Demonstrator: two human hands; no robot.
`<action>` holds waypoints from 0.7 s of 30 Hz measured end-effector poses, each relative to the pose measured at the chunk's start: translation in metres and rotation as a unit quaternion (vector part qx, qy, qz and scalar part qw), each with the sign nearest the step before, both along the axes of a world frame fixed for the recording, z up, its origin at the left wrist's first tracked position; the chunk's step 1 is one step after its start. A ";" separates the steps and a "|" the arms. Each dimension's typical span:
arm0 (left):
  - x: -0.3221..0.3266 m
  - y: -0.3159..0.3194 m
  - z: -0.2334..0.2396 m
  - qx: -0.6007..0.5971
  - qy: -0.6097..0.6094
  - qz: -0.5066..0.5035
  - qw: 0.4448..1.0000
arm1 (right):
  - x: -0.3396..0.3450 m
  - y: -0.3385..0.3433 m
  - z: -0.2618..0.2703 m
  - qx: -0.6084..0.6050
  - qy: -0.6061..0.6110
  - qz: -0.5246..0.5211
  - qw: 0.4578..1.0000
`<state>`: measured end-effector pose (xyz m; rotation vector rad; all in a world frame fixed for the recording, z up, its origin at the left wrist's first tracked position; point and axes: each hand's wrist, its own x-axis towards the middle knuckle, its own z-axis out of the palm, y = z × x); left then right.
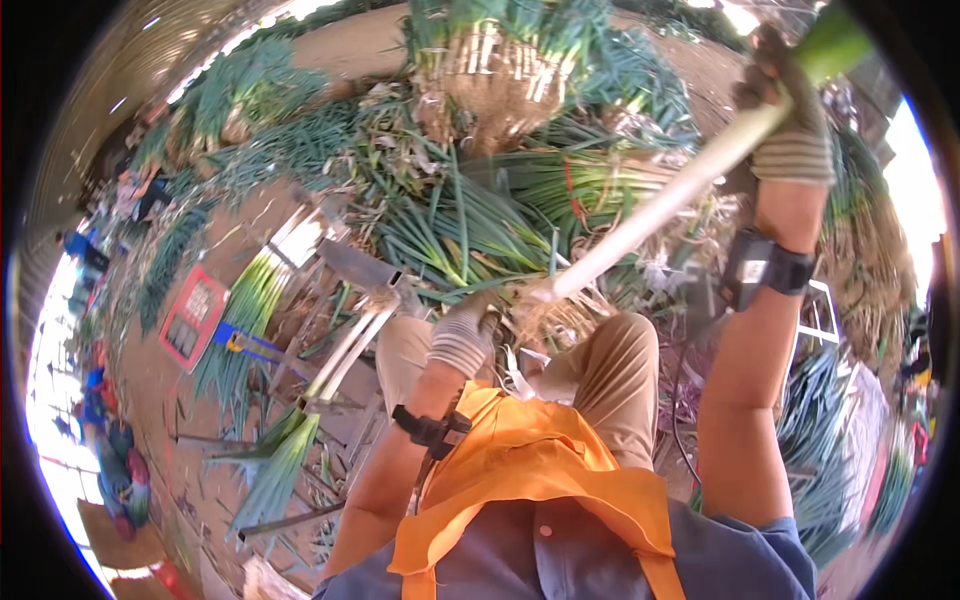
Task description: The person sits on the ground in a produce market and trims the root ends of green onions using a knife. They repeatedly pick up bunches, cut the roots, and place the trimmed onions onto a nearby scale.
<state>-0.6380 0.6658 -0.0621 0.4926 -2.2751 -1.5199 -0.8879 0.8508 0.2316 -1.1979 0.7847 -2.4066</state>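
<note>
My right hand (784,105), in a striped knit glove, is raised at the upper right and closed on a large Welsh onion. Its long white shank (667,202) slants down to the left, with the root end low before my knees. My left hand (466,330), also gloved, is beside that root end; its fingers are blurred, so whether they grip it cannot be told. Left of my left hand, a few trimmed onions (341,360) lie across a metal stand (360,266). A banded bundle of onions (262,277) lies beyond it.
Large heaps of onions (487,67) stand ahead, with loose leaves (457,225) before my knees. A red-framed board bearing writing (193,319) is at the left. More onions (814,442) lie at the right beside a plastic sheet (866,427). Other people (142,195) are far left.
</note>
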 end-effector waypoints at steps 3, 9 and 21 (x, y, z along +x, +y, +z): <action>-0.012 0.027 0.051 0.102 0.141 -0.080 0.981 | -0.002 -0.002 -0.008 -0.007 -0.025 -0.009 1.000; 0.003 0.061 0.102 0.042 -0.016 -0.092 0.995 | -0.015 -0.016 -0.037 0.058 -0.107 -0.068 0.990; 0.018 0.045 0.023 -0.049 -0.240 -0.197 0.949 | -0.038 -0.046 -0.081 0.174 -0.135 -0.162 0.962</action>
